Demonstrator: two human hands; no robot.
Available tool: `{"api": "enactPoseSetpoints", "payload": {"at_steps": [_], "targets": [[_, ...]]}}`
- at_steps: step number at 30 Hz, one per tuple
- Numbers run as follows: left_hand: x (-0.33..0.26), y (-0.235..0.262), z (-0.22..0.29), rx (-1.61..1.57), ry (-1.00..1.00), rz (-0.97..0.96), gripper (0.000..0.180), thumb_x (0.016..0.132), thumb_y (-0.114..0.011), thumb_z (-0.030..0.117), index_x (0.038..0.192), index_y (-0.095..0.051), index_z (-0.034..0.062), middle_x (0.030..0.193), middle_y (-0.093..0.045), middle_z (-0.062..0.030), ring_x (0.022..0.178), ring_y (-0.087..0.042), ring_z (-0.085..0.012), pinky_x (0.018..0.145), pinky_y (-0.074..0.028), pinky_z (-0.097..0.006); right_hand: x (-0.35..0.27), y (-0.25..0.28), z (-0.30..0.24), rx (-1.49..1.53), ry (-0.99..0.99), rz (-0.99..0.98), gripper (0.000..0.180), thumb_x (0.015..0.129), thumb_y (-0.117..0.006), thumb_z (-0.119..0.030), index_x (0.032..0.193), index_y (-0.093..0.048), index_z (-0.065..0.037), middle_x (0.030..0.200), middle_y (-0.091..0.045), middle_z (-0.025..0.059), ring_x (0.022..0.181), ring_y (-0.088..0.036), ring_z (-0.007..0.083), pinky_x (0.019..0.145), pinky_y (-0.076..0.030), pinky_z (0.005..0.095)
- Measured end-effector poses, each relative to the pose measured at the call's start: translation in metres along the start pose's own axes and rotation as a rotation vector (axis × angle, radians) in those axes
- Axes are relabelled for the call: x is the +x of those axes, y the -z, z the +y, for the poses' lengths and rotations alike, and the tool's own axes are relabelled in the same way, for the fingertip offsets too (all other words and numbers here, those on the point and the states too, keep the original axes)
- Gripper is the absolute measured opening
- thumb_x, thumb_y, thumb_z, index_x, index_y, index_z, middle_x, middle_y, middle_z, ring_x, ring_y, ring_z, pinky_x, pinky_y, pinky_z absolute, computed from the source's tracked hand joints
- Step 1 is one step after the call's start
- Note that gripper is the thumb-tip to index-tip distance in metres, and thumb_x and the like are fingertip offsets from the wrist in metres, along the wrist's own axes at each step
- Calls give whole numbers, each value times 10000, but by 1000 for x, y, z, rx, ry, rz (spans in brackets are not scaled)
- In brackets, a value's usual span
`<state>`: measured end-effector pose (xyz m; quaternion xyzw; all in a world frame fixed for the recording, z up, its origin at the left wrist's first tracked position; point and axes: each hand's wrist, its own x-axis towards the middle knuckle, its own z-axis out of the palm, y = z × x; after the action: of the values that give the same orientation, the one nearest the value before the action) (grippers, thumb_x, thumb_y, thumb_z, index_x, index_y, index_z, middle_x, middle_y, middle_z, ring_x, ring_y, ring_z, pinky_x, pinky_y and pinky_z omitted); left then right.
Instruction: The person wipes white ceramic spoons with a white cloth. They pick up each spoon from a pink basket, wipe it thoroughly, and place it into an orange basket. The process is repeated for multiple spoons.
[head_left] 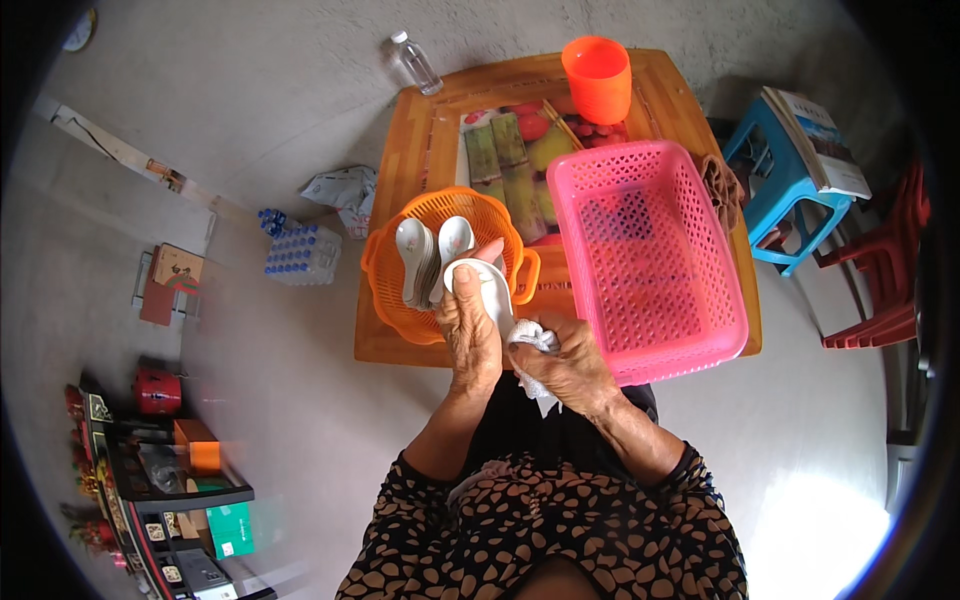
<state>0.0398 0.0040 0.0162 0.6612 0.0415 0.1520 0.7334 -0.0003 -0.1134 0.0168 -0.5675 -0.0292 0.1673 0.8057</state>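
Note:
My left hand (468,325) is closed round the bowl end of a white soup spoon (487,290), thumb on top. A white cloth (535,345) is bunched in my right hand (570,362), at the spoon's handle end, which the cloth and fingers hide. Just beyond my left hand stands an orange colander (385,285) holding stacked white soup spoons (415,255). To the right of my hands sits a pink perforated plastic basket (655,350), with nothing visible inside.
Both baskets stand on a wooden table (450,95). An orange cup (598,85) is at its far edge, a clear bottle (417,65) at the far left corner. A brown cloth (722,195) lies right of the pink basket. A blue stool (785,190) holds papers.

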Motion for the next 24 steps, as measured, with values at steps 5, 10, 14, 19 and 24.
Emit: {"api": "enactPoseSetpoints", "payload": {"at_steps": [5,10,14,19,24], "targets": [[-1,8,2,-123,139,-170,444,924,-501,374,1125,-573,-15,1125,-581,-62,1008,-533,-140,903,-412,-314,6,11,-1,54,24,31,137,810,-592,-53,919,-612,28,688,-593,11,540,-523,57,483,-427,215],[-19,9,2,-129,198,-247,316,918,-548,253,1075,-619,-11,1040,-617,-73,973,-563,-139,887,-436,-300,10,9,-5,35,67,12,152,829,-609,-94,931,-629,17,684,-582,-12,580,-510,31,489,-405,203],[-10,8,2,-203,215,-33,326,929,-509,345,898,-613,37,776,-615,-47,736,-568,-122,702,-469,-266,4,10,3,-282,88,-89,126,824,-633,-96,895,-625,9,676,-579,-14,595,-500,18,495,-400,209],[-5,21,9,-383,390,-107,328,941,-439,391,759,-470,119,542,-393,28,445,-399,-78,410,-343,-231,-16,15,-19,-152,207,-56,168,851,-566,-48,1013,-571,-3,754,-599,36,646,-562,89,578,-470,250],[-31,-14,23,-410,474,-207,330,957,-342,356,953,-532,86,662,-468,60,479,-394,-16,401,-301,-180,11,5,-4,-641,679,126,418,815,-599,-69,1196,-430,-38,1046,-463,209,983,-493,372,834,-427,420]]}}
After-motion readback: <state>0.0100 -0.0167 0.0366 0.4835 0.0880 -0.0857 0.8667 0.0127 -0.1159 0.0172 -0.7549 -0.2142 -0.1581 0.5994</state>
